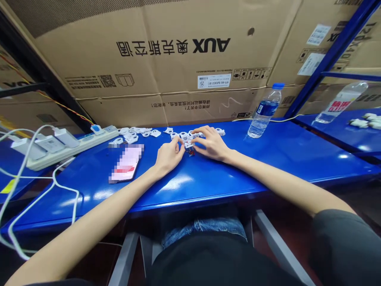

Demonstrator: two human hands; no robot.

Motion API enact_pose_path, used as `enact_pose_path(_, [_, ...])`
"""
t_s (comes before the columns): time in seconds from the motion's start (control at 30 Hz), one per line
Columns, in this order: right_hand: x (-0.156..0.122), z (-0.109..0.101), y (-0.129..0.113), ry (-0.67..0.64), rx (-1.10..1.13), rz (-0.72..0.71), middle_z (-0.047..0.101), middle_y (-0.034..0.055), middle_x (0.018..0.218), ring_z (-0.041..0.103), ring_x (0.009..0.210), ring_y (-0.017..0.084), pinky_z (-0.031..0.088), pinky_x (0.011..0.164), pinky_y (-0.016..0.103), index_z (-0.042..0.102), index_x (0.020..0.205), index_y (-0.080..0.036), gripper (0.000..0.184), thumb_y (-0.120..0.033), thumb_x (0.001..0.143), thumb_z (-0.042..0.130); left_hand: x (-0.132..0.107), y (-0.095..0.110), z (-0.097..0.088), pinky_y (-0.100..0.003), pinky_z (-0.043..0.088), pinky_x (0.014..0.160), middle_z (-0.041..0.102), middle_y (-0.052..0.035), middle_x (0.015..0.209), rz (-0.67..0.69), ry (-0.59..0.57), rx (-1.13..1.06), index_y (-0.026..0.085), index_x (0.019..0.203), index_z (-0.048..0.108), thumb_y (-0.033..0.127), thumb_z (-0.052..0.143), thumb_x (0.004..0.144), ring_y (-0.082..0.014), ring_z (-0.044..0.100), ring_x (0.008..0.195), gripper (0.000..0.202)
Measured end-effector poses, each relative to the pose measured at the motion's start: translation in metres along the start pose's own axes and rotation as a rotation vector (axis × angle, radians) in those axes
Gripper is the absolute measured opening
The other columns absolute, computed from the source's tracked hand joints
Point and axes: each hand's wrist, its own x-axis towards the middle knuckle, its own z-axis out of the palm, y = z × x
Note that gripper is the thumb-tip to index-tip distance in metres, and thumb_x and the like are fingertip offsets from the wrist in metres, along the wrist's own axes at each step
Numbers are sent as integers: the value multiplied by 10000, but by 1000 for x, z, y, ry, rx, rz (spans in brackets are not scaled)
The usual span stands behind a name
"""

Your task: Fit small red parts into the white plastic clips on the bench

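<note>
Plastic bottle (266, 113) (little water left), hands (169, 155) (210, 143) on white clips (188, 140)

Worn on the head, looked forward and down over the blue worktop (268, 159) from close above the lap; faced stacked cardboard boxes (166, 59) filling the upper frame. Single view only, forearms entering from the bottom corners.

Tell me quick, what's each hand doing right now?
Left hand: fingers curled onto a small white part on the blue table.
Right hand: fingers spread, touching the same part.
</note>
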Motion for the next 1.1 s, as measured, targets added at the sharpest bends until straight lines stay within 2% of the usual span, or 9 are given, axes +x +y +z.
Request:
enact_pose_path(0.33, [2,0,3,-30,-23,54,676,127,1353,586,1227,296,475,1001,476,749,1072,-208,187,-323,1028,608,1,4,-1,-259,324,595,405,92,542,55,25,-150,198,931,606,265,527,935,-112,419,491,104])
enact_pose_path(0.6, [1,0,10,-7,-12,160,661,129,1361,560,1263,293,470,1025,473,746,1092,-214,196,-330,1027,602,-1,4,-2,-269,299,589,468,63,567,117,-118,-65,202,921,661,303,555,920,-126,442,520,147])
enact_pose_path(0.93, [3,0,9,5,21,179,659,133,1351,562,1255,306,476,1042,499,749,1081,-217,187,-321,1014,608,-2,4,-2,-271,328,607,553,46,606,114,-177,33,228,949,720,317,578,898,-142,508,558,175])
enact_pose_path(1.1, [7,1,8,34,73,199,643,124,1352,553,1262,295,485,1044,491,748,1079,-231,178,-326,1006,616,-3,8,-3,-275,331,611,550,51,605,96,-157,46,224,948,693,274,579,869,-146,519,564,148])
